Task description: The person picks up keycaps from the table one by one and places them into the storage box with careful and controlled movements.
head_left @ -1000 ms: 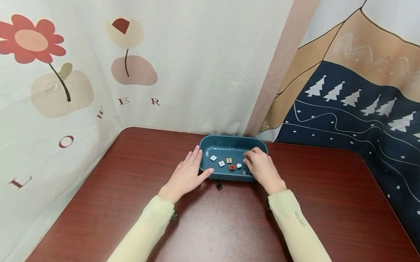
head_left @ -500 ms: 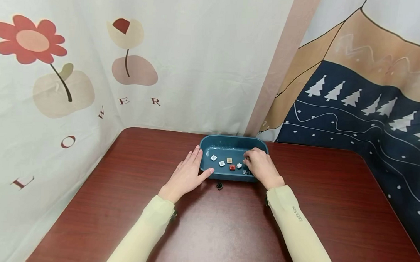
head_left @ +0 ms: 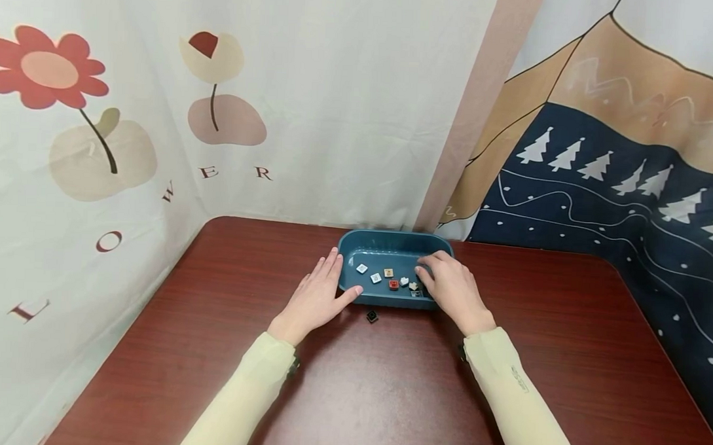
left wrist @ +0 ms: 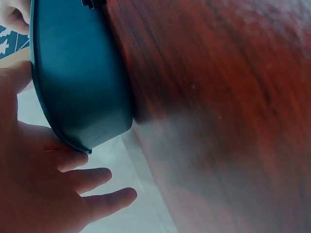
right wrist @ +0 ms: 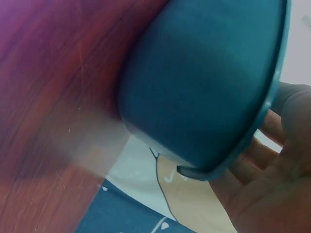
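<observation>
A blue oblong tray [head_left: 389, 301] holds several small square keycap-like pieces, among them a red piece [head_left: 393, 285], a tan piece [head_left: 388, 273] and a white piece [head_left: 362, 268]. My left hand [head_left: 314, 302] rests against the tray's left end, fingers straight and thumb over the front rim; the left wrist view shows these fingers [left wrist: 92, 179] spread by its corner. Over the tray's right end is my right hand [head_left: 453, 288], thumb and index finger apart. Just left of its thumb lies a cream piece [head_left: 413, 287], close to a dark, clear-looking piece [head_left: 415, 294].
A black square piece [head_left: 372, 317] lies on the reddish-brown table [head_left: 362, 393] in front of the tray. Behind the table hang a white curtain [head_left: 336, 117] with flower prints and a dark blue curtain [head_left: 569, 217] with tree prints.
My right hand's thumb and index finger have parted and shifted slightly right. The cream piece now shows in the tray beside the clear-looking one. The left hand has stayed put.
</observation>
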{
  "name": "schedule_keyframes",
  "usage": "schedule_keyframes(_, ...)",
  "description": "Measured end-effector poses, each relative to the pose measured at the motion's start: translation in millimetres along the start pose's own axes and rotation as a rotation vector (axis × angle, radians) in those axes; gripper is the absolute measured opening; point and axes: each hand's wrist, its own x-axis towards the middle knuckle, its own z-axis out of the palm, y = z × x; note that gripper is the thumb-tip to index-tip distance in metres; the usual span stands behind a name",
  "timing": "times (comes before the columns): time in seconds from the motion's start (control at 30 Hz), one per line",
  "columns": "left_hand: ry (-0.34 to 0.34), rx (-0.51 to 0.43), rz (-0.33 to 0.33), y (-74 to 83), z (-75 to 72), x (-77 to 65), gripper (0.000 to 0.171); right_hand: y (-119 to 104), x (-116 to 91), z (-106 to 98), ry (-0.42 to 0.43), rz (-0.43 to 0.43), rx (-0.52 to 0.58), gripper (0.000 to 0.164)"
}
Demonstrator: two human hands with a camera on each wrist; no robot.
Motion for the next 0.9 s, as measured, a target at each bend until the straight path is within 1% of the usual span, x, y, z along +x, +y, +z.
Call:
schedule_keyframes(0.27,0.009,-0.013,0.006,-1.4,0.5,0.6,0.091,-8,-20,-5,0.086,-0.084,-0.007,0.029)
schedule_keyframes(0.5,0.016,-0.018,0.009,-1.9,1.6,0.9,0.091,-17,-33,-7,0.166,-0.138,-0.012,0.03)
schedule_keyframes(0.67,0.015,-0.026,0.007,-2.8,1.6,0.3,0.091,-25,-42,-7,0.187,-0.196,-0.015,0.03)
schedule_keyframes(0.9,0.015,-0.03,0.006,-3.7,2.1,0.2,0.091,-35,-52,-3,0.194,-0.279,-0.012,0.031)
